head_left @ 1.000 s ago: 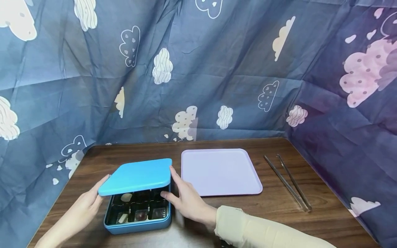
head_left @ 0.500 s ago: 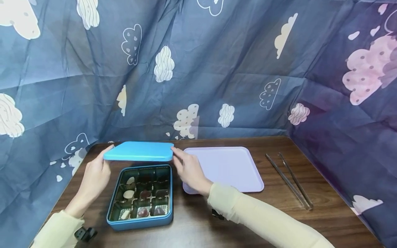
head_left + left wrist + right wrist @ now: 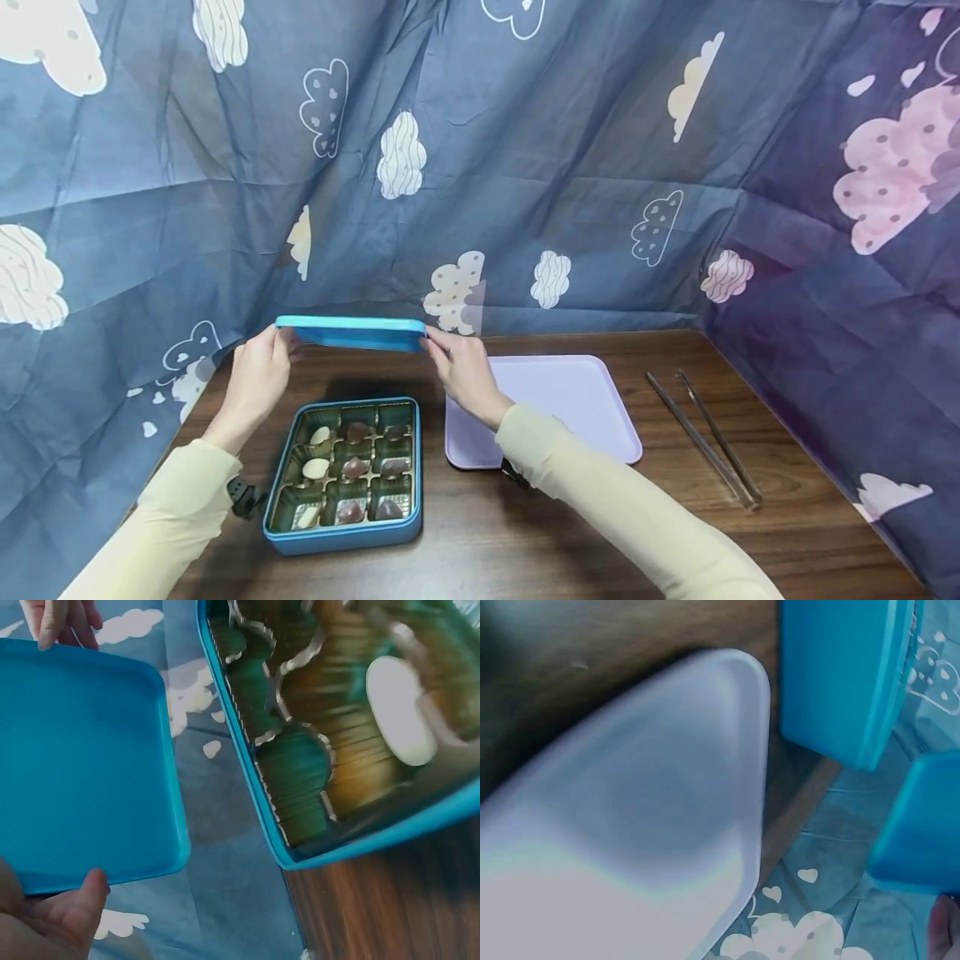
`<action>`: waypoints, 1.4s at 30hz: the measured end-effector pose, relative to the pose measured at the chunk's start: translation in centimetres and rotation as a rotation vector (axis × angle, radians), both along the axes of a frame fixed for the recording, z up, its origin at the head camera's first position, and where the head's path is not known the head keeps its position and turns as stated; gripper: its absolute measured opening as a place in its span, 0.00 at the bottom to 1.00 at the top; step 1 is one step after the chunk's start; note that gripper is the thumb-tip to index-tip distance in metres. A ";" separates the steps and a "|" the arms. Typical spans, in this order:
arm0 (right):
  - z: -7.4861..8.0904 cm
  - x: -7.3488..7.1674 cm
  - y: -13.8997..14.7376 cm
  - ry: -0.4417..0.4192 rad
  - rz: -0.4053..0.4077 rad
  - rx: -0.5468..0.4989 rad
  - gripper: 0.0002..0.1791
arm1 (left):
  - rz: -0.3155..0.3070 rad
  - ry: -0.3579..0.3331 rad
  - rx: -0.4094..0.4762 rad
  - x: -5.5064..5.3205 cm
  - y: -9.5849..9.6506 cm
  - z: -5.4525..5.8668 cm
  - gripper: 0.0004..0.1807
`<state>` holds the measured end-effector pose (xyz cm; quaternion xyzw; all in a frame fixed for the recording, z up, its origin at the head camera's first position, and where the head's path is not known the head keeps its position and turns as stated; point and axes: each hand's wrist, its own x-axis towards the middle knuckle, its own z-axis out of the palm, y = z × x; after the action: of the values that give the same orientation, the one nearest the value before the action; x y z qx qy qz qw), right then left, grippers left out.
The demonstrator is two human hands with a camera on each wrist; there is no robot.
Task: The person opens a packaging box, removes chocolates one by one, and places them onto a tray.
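Between both hands hangs a bright blue lid [image 3: 352, 332], raised behind the box and tilted so its underside partly shows in the head view. My left hand [image 3: 258, 371] grips its left end. At the right end my right hand [image 3: 465, 371] pinches the corner. In the left wrist view the lid's hollow inner side [image 3: 82, 765] faces the camera. Below, the blue box [image 3: 345, 542] stands uncovered on the table. Its gold divided insert holds several chocolates, white ones such as the oval white chocolate [image 3: 315, 469] at left and brown ones such as the brown chocolate [image 3: 355, 468] beside it.
A lilac tray [image 3: 555, 408] lies right of the box, behind my right forearm. Metal tongs [image 3: 705, 437] rest farther right on the wooden table [image 3: 525, 533]. A blue cloud-patterned cloth [image 3: 495, 150] hangs behind the table and along its sides.
The lid has come off the box, risen and moved back with both hands holding it, and has tipped to show its underside. The compartments with chocolates are now uncovered.
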<state>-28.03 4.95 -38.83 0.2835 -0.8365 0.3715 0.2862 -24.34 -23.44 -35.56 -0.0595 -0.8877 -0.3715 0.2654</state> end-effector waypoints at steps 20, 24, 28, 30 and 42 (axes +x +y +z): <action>1.0 -5.3 -0.2 -0.270 -0.149 -0.137 0.15 | 0.086 -0.002 -0.027 -5.9 1.3 0.5 0.15; 0.3 -6.2 -0.7 -0.345 -0.158 -0.141 0.16 | 0.107 -0.070 -0.056 -6.6 1.0 0.0 0.15; 0.0 -7.0 -1.5 -0.401 -0.187 -0.160 0.16 | 0.098 -0.168 -0.073 -7.0 0.6 -0.2 0.16; -0.3 -7.5 -1.8 -0.422 -0.199 -0.176 0.15 | 0.083 -0.227 -0.081 -7.3 0.5 -0.2 0.17; -3.1 -9.4 -2.3 -0.580 -0.279 -0.015 0.20 | 0.027 -0.532 -0.148 -8.6 0.6 -0.9 0.20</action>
<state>-37.40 2.60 -41.91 0.0464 -0.9113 0.4000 0.0863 -32.93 -22.85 -36.48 0.0330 -0.9516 -0.3047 0.0230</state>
